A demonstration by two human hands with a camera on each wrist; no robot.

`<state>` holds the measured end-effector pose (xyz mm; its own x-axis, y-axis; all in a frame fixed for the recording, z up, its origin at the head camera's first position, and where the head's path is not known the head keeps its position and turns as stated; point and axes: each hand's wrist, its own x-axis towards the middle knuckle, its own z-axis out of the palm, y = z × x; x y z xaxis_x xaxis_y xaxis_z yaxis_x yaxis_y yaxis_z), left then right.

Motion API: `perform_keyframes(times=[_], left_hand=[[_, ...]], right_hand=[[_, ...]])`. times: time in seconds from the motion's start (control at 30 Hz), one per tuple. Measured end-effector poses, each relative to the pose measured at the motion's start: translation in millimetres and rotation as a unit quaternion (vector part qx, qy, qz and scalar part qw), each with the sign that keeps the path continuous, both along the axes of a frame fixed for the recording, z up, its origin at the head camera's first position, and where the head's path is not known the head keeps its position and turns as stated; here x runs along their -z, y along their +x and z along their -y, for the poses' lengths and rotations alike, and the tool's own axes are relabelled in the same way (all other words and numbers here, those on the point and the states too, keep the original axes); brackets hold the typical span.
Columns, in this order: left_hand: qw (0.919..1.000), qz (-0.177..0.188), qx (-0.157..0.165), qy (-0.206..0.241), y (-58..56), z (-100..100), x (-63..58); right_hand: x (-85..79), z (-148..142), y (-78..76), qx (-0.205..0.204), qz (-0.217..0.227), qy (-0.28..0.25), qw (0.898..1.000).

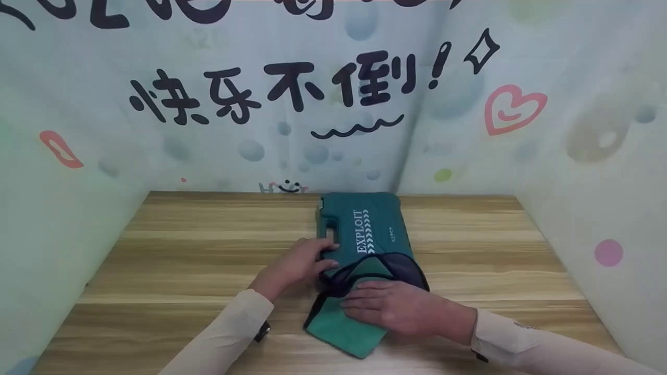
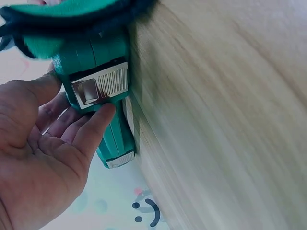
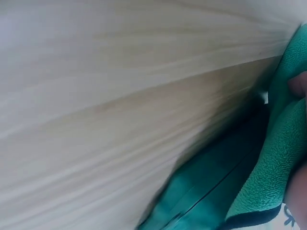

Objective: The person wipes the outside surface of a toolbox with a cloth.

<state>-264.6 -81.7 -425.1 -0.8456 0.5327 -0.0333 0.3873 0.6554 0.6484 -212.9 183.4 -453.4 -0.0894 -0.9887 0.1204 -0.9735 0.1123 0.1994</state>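
A dark green plastic tool case (image 1: 383,221) with white "EXPLOIT" lettering lies flat on the wooden table. Its silver latch (image 2: 100,85) shows in the left wrist view. My left hand (image 1: 298,263) grips the case's left edge beside the handle opening, thumb and fingers on either side. A green fleecy cloth (image 1: 341,325) with dark edging and a dark navy part covers the case's near end and hangs toward me. My right hand (image 1: 391,308) presses on this cloth with its fingers laid straight together. What lies under the cloth is hidden.
The wooden table (image 1: 208,239) meets a printed backdrop (image 1: 292,151) just behind the case. Pale side walls (image 1: 599,198) stand left and right. A small black item (image 1: 262,332) shows beside the left sleeve.
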Motion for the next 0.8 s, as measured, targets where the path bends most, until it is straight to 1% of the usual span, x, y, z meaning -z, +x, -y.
perform_keyframes(times=[0.07,0.17,0.43,0.6,0.77,0.8], left_hand=[[0.9999,0.000,-0.001,-0.011,0.4,0.4,0.0],[0.9999,0.002,-0.003,-0.016,1.2,1.1,0.3],[0.9988,0.024,-0.032,-0.030,7.5,2.4,-0.8],[0.9981,0.033,-0.039,-0.033,9.1,1.5,-1.5],[0.9978,0.035,-0.045,-0.033,9.5,2.2,-1.9],[0.9980,0.033,-0.043,-0.033,9.1,2.6,-1.4]], right_hand=[[-0.6,-12.3,0.1,0.002,0.006,-0.001,1.000],[-2.6,-31.2,0.6,0.009,0.017,0.000,1.000],[-6.1,-71.7,1.5,0.016,0.027,0.006,1.000],[-6.2,-89.2,2.8,0.016,0.022,-0.004,1.000],[-4.8,-98.2,3.7,0.032,0.025,-0.003,0.999],[-4.4,-98.7,3.8,0.036,0.027,-0.001,0.999]])
